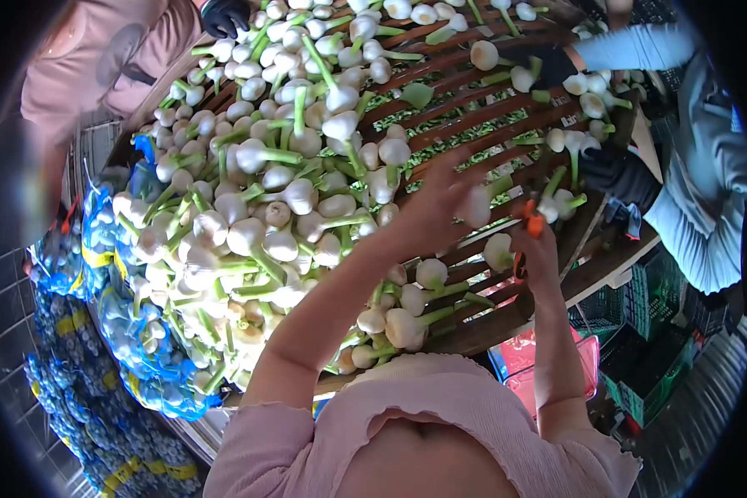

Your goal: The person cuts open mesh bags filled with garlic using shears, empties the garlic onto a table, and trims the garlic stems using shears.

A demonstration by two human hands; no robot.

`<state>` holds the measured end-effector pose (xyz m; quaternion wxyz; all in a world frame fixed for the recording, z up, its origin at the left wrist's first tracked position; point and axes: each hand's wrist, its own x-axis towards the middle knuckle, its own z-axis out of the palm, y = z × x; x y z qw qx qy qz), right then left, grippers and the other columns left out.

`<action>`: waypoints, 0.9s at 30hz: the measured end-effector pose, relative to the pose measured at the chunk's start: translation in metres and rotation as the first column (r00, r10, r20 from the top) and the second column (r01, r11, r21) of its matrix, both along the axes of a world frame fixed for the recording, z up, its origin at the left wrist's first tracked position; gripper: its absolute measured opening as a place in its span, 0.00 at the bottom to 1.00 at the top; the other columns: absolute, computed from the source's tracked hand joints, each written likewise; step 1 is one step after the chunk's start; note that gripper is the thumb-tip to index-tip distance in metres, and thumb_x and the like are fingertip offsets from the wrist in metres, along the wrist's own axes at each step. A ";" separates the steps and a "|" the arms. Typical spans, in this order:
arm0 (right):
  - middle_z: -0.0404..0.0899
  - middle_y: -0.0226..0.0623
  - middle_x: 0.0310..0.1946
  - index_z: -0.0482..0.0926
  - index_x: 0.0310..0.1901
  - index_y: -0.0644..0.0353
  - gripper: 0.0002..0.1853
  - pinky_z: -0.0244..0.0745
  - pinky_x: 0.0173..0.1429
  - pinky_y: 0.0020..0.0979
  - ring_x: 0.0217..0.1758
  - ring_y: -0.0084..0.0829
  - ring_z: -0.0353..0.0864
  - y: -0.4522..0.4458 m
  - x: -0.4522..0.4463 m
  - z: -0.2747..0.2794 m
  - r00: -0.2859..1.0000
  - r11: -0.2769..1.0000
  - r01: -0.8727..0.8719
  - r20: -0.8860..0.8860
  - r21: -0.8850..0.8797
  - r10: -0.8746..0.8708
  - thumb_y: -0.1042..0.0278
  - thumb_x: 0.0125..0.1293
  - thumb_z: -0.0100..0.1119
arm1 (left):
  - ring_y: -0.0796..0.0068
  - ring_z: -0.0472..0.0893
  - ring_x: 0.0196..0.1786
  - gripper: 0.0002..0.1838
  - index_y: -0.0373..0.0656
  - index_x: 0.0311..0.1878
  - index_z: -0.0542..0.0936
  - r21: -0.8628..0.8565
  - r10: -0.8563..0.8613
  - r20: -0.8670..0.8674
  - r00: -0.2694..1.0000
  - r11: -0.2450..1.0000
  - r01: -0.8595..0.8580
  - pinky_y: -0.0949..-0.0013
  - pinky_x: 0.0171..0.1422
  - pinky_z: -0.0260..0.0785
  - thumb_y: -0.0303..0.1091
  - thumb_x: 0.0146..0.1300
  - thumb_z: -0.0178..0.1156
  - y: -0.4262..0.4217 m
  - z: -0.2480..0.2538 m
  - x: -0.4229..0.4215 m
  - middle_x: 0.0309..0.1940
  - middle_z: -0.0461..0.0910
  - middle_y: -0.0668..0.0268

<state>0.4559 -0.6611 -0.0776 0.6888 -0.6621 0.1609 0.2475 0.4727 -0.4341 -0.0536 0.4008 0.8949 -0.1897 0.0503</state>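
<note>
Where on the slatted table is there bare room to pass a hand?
Over the bare slats between the bulb heap and the upper-right black glove, beyond the person's left hand; a green leaf lies there. Leftward, it's crowded up to the blue netting.

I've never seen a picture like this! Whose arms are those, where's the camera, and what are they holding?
There's no robot here, just a person with two bare hands. The camera sits on their head and looks forward and down, so their arms reach in from the bottom. In front is a slatted wooden table with a big heap of white bulbs with green stems. The right hand holds an orange-handled tool. The left hand is blurry; it's near a bulb, but I can't tell whether it grips it. The black gloves at the picture's right belong to somebody else.
</note>
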 end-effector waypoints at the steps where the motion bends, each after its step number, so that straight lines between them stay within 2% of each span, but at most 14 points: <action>1: 0.65 0.23 0.27 0.69 0.48 0.60 0.20 0.59 0.33 0.17 0.29 0.13 0.64 0.002 0.002 0.003 0.998 0.999 0.048 0.036 -0.012 -0.048 0.77 0.50 0.55 | 0.53 0.65 0.58 0.26 0.45 0.50 0.75 0.060 0.057 0.066 0.996 0.996 -0.061 0.60 0.58 0.63 0.33 0.44 0.70 0.006 0.004 0.013 0.53 0.65 0.57; 2: 0.64 0.22 0.27 0.69 0.49 0.60 0.21 0.60 0.33 0.17 0.29 0.14 0.64 0.001 0.004 0.004 0.999 1.000 0.010 0.051 -0.012 -0.009 0.77 0.50 0.55 | 0.53 0.66 0.57 0.31 0.42 0.54 0.71 -0.034 0.306 0.017 0.952 0.952 -0.306 0.60 0.57 0.63 0.40 0.46 0.69 0.030 -0.012 0.031 0.54 0.65 0.55; 4: 0.63 0.22 0.27 0.67 0.50 0.60 0.22 0.60 0.34 0.17 0.29 0.14 0.64 -0.008 0.004 0.004 0.996 0.998 -0.057 0.071 -0.013 0.058 0.77 0.50 0.55 | 0.51 0.69 0.55 0.34 0.47 0.59 0.67 0.512 0.676 0.176 0.716 0.558 -0.653 0.58 0.55 0.65 0.44 0.49 0.67 0.081 -0.024 0.056 0.56 0.65 0.52; 5: 0.62 0.23 0.29 0.65 0.54 0.59 0.26 0.62 0.36 0.19 0.29 0.16 0.64 -0.010 0.003 0.002 0.994 0.996 -0.093 0.053 0.016 0.092 0.77 0.50 0.56 | 0.51 0.73 0.50 0.30 0.47 0.58 0.68 0.607 0.702 0.026 0.711 0.554 -0.569 0.56 0.53 0.68 0.43 0.51 0.64 0.105 -0.035 0.059 0.53 0.68 0.50; 8: 0.63 0.25 0.31 0.62 0.56 0.59 0.30 0.64 0.38 0.20 0.32 0.18 0.65 0.001 0.002 0.019 0.979 0.979 -0.202 0.026 -0.015 0.202 0.75 0.48 0.58 | 0.54 0.75 0.46 0.26 0.45 0.54 0.71 0.282 0.712 -0.319 0.626 0.702 -0.654 0.56 0.48 0.71 0.41 0.52 0.63 0.117 -0.041 0.064 0.50 0.68 0.52; 9: 0.66 0.30 0.35 0.61 0.57 0.61 0.33 0.67 0.41 0.23 0.36 0.23 0.69 0.006 0.001 0.029 0.961 0.956 -0.275 -0.007 -0.103 0.276 0.73 0.46 0.61 | 0.62 0.77 0.42 0.24 0.44 0.54 0.69 -0.132 0.579 -0.643 0.501 0.561 -0.817 0.59 0.43 0.74 0.41 0.56 0.60 0.099 -0.015 0.066 0.46 0.70 0.58; 13: 0.68 0.32 0.41 0.59 0.60 0.60 0.38 0.68 0.49 0.30 0.40 0.29 0.70 0.025 -0.008 0.011 0.770 0.800 -0.375 0.323 -0.468 0.550 0.67 0.45 0.63 | 0.67 0.76 0.39 0.17 0.46 0.54 0.64 -0.670 0.209 -0.720 0.661 0.037 -0.741 0.66 0.38 0.75 0.36 0.64 0.53 0.053 0.020 0.047 0.42 0.71 0.61; 15: 0.69 0.35 0.42 0.59 0.60 0.61 0.38 0.68 0.50 0.34 0.40 0.32 0.71 0.040 -0.007 0.006 0.736 0.768 -0.319 0.365 -0.556 0.570 0.66 0.45 0.64 | 0.68 0.76 0.39 0.17 0.47 0.54 0.64 -0.630 0.315 -0.705 0.636 0.134 -0.765 0.66 0.38 0.75 0.36 0.64 0.53 0.033 0.013 0.036 0.42 0.71 0.62; 19: 0.72 0.33 0.32 0.66 0.49 0.60 0.26 0.70 0.37 0.31 0.32 0.27 0.73 0.058 0.013 0.016 0.873 0.870 -0.359 0.207 -0.338 0.441 0.69 0.46 0.63 | 0.74 0.75 0.40 0.20 0.44 0.57 0.60 -0.492 0.356 -0.756 0.550 0.244 -0.835 0.70 0.38 0.74 0.36 0.64 0.52 -0.016 0.008 0.020 0.43 0.71 0.64; 22: 0.71 0.29 0.33 0.67 0.48 0.60 0.23 0.66 0.33 0.24 0.31 0.19 0.70 0.039 0.008 -0.007 0.994 0.993 -0.082 0.067 -0.091 0.088 0.71 0.48 0.61 | 0.75 0.73 0.40 0.28 0.46 0.61 0.57 -0.444 0.186 -0.857 0.481 0.208 -0.872 0.69 0.38 0.71 0.41 0.62 0.56 -0.024 0.001 0.043 0.45 0.70 0.63; 23: 0.70 0.27 0.34 0.67 0.48 0.59 0.23 0.64 0.33 0.21 0.31 0.17 0.68 0.033 0.005 -0.013 0.997 0.998 0.059 0.056 0.017 -0.060 0.72 0.49 0.60 | 0.68 0.73 0.46 0.36 0.41 0.63 0.54 -0.445 0.141 -0.860 0.490 0.263 -0.856 0.60 0.43 0.70 0.47 0.59 0.59 -0.024 0.000 0.059 0.50 0.69 0.57; 25: 0.69 0.26 0.35 0.67 0.49 0.59 0.23 0.62 0.32 0.18 0.32 0.15 0.67 0.017 0.009 -0.016 0.979 0.973 0.192 0.043 0.129 -0.198 0.75 0.48 0.59 | 0.62 0.71 0.52 0.38 0.36 0.63 0.54 -0.232 0.678 -0.387 0.625 0.584 -0.778 0.55 0.47 0.69 0.49 0.57 0.59 0.000 -0.032 0.101 0.53 0.66 0.52; 26: 0.69 0.26 0.35 0.66 0.50 0.59 0.24 0.62 0.32 0.18 0.33 0.15 0.66 0.007 0.009 -0.014 0.981 0.974 0.184 0.045 0.130 -0.191 0.75 0.48 0.59 | 0.59 0.70 0.54 0.40 0.33 0.62 0.54 -0.037 0.760 -0.031 0.649 0.648 -0.761 0.53 0.49 0.68 0.50 0.57 0.59 0.010 -0.047 0.121 0.55 0.65 0.49; 27: 0.69 0.26 0.35 0.66 0.51 0.59 0.26 0.62 0.32 0.18 0.33 0.15 0.66 0.001 0.009 -0.010 0.982 0.975 0.178 0.045 0.129 -0.185 0.76 0.47 0.58 | 0.56 0.71 0.53 0.41 0.31 0.62 0.55 0.039 0.839 0.163 0.519 0.520 -0.853 0.51 0.50 0.67 0.50 0.56 0.59 0.035 -0.050 0.135 0.53 0.67 0.46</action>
